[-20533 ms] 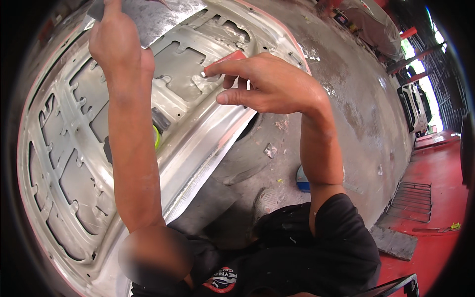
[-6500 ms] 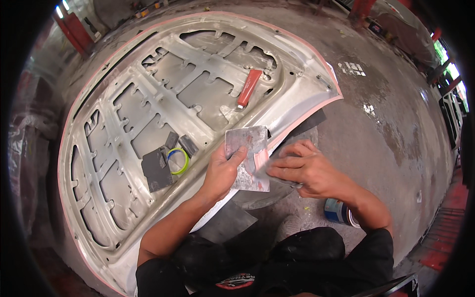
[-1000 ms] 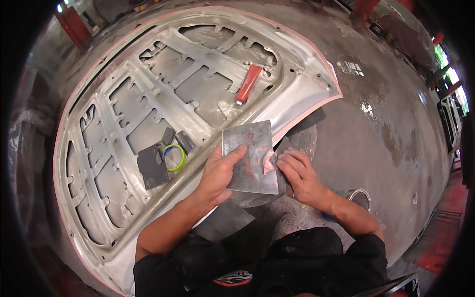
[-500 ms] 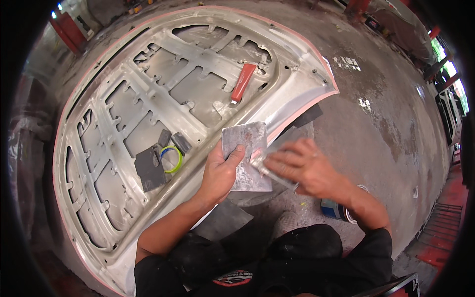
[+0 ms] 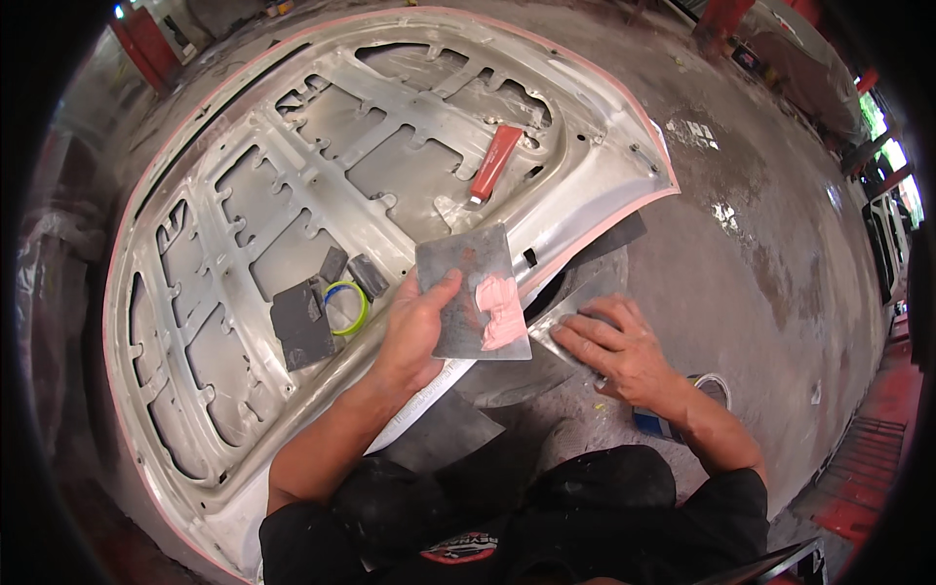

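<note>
My left hand (image 5: pixel 409 327) grips a grey flat plate (image 5: pixel 476 253), with the thumb pressed on its face. A folded lump of pink body filler (image 5: pixel 501 314) lies on the plate's right half, with a faint reddish smear beside it. In my right hand (image 5: pixel 619 351) is a thin metal spreader (image 5: pixel 558 330), pinched under bent fingers and held just right of the plate, apart from it. Both hands are over the near edge of a silver car hood (image 5: pixel 575 195), which lies with its ribbed inner side up.
On the hood lie a red tube (image 5: pixel 495 164), a yellow-green tape roll (image 5: pixel 363 317), dark sandpaper (image 5: pixel 295 331) and small dark blocks (image 5: pixel 366 275). A blue can (image 5: pixel 655 423) stands on the floor by my right forearm. Grey concrete floor (image 5: pixel 770 292) stretches right.
The plate has tilted and shifted left, and the pink filler now shows as a lump on it. My right hand has moved down and right, off the plate with the spreader.
</note>
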The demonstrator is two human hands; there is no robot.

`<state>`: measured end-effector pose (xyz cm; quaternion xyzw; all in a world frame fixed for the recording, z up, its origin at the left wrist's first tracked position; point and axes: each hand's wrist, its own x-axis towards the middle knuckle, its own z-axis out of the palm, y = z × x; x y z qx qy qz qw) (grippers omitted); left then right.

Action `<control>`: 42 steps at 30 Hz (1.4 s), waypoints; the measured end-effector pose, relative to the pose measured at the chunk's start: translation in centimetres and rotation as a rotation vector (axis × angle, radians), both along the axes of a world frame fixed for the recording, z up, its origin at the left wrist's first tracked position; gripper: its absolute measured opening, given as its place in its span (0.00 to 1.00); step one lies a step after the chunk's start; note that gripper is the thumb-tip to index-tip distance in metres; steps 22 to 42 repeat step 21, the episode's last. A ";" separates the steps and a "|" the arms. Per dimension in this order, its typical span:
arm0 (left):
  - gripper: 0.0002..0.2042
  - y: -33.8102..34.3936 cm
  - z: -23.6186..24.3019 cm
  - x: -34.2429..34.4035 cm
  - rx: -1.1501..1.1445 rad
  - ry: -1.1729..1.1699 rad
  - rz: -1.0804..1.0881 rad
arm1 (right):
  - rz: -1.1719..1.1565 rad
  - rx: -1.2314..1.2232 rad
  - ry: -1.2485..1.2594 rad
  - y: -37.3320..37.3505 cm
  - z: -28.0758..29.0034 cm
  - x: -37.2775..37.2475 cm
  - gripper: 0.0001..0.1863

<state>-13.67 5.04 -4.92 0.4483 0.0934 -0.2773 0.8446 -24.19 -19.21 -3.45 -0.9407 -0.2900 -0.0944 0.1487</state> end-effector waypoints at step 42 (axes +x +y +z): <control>0.15 -1.0 -1.1 -1.1 0.568 -0.547 0.042 | 0.074 0.256 0.182 4.0 -1.7 1.3 0.42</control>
